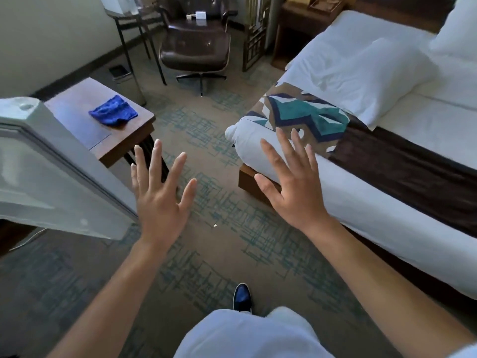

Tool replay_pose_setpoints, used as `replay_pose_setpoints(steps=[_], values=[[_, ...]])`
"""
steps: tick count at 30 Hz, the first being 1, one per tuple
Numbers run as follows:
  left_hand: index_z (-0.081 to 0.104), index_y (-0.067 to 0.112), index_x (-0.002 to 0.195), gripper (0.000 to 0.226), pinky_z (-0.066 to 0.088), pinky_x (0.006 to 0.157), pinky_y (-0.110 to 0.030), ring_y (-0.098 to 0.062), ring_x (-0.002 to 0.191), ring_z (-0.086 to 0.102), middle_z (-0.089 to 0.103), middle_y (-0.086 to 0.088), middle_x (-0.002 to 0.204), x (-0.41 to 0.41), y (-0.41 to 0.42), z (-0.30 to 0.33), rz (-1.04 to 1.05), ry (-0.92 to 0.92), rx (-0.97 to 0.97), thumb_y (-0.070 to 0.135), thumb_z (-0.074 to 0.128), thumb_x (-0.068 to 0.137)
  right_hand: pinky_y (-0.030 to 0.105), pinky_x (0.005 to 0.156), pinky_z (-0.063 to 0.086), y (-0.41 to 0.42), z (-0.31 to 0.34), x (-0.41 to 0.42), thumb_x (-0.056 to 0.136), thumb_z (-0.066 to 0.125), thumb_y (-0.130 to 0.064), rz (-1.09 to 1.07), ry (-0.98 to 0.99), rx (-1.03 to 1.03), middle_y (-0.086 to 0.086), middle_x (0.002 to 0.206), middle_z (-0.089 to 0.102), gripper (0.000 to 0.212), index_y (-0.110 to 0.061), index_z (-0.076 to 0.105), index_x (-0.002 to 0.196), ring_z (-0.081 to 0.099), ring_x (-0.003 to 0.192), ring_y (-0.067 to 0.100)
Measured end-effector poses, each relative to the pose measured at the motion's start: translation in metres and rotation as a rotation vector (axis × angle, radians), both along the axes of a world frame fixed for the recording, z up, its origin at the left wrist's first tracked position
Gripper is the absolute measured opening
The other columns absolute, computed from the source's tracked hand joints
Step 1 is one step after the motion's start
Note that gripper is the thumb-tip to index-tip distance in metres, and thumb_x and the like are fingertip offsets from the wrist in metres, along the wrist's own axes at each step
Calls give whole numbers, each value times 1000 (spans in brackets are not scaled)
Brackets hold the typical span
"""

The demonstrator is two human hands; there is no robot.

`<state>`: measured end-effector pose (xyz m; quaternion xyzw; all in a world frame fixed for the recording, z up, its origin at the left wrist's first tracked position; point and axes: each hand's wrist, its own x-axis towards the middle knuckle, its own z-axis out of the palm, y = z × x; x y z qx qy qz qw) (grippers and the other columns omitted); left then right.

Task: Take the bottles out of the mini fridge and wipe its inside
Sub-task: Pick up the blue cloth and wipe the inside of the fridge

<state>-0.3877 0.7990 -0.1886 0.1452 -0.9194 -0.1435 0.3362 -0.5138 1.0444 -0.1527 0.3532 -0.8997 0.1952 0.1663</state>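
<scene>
The white mini fridge stands at the left edge; I see only its outside, and its inside and any bottles are hidden. A crumpled blue cloth lies on the low wooden table just behind the fridge. My left hand is held out over the carpet, fingers spread, holding nothing, right beside the fridge's near corner. My right hand is also spread and holds nothing, raised in front of the foot of the bed.
A bed with white sheets and a patterned runner fills the right side. A brown leather swivel chair and a side table stand at the back. A small bin sits by the wall. Patterned carpet lies between fridge and bed.
</scene>
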Motion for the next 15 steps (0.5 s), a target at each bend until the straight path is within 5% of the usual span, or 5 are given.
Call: replay_pose_setpoints(steps=[4,15], values=[[51,22,150,51,16,123,-67,-41,158,9,24,-12,169,-29,-13,3,44,-16,22,45,55,104,51,128,3,-22,-2,-45,104,43,-55,43,25,30,5,171,21,64,-27,33,160,14,159,31],[49,25,150,52,10,127,-62,-38,159,7,21,-9,170,-112,-54,-5,265,-63,-6,47,55,103,49,128,5,-98,-24,-164,104,48,-53,213,0,10,5,171,20,62,-28,34,159,10,160,28]])
